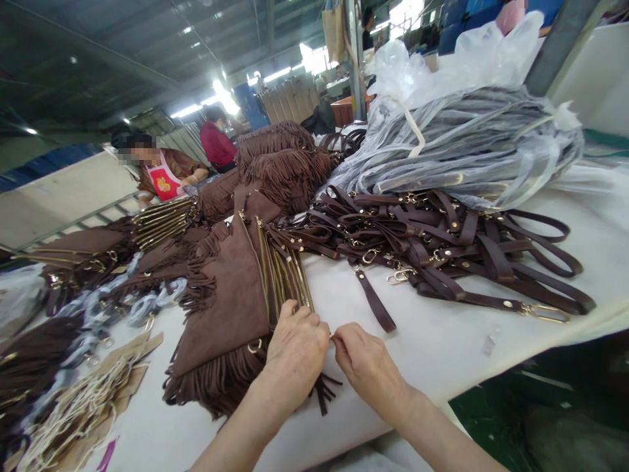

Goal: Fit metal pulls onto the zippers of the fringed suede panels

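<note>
A pile of brown fringed bags with gold zippers lies on the white table in front of me. My left hand is closed at the right edge of this pile, its fingertips near the zipper ends. Just beside it, my right hand is pinched shut. A tiny shiny metal piece shows between the fingertips of both hands; the fingers hide most of it. Dark fringe strands hang out below my hands. A short brown wrist strap lies alone beyond my right hand.
A heap of dark brown straps with gold clasps spreads to the right, before a large plastic-wrapped bundle. Tags with cream strings lie at left. More fringed bags are stacked behind. A person in a red apron works across the table.
</note>
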### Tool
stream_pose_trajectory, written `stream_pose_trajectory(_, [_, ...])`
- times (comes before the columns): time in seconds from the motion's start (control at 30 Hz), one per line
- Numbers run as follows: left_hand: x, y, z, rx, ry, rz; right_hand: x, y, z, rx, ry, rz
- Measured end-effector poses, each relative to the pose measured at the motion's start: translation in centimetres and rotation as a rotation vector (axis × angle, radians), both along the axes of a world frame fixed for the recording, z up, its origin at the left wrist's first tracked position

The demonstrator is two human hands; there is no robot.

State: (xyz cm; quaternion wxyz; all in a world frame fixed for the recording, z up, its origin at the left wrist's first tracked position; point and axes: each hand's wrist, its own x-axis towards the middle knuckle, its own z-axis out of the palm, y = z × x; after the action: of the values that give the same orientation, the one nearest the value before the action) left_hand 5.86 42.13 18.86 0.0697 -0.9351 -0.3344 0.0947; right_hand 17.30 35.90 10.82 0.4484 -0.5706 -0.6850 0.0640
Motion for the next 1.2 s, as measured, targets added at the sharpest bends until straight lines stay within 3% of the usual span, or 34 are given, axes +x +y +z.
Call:
stream_pose_trajectory(0.23, [-0.6,-0.3,-0.4,0.050,-0.089,-0.083,-0.1,0.1,-0.3,-0.513,0.714,0.053])
stream_pose_trajectory(0.43, [-0.7,-0.3,-0.5,0.033,-0.091,-0.081,0.2,0.0,-0.7,-0.549,0.936,0.041])
stream_pose_trajectory(0.73, [-0.7,-0.5,-0.4,0.057,-0.063,-0.078,0.1,-0.2,1.2,-0.682,1.121,0.201])
stream_pose_trajectory(0.87, [-0.7,-0.5,-0.4,0.056,-0.079,-0.088,-0.3,-0.1,1.2,-0.736,1.323,0.174])
stream_pose_trajectory(0.93, [-0.7,-0.5,-0.4,0.086,-0.089,-0.115,-0.4,-0.2,1.0,-0.720,1.328,0.147])
stream_pose_trajectory(1.2, [-0.8,-0.7,-0.8,0.155,-0.113,-0.153,-0.9,-0.8,0.3,-0.527,0.908,0.091])
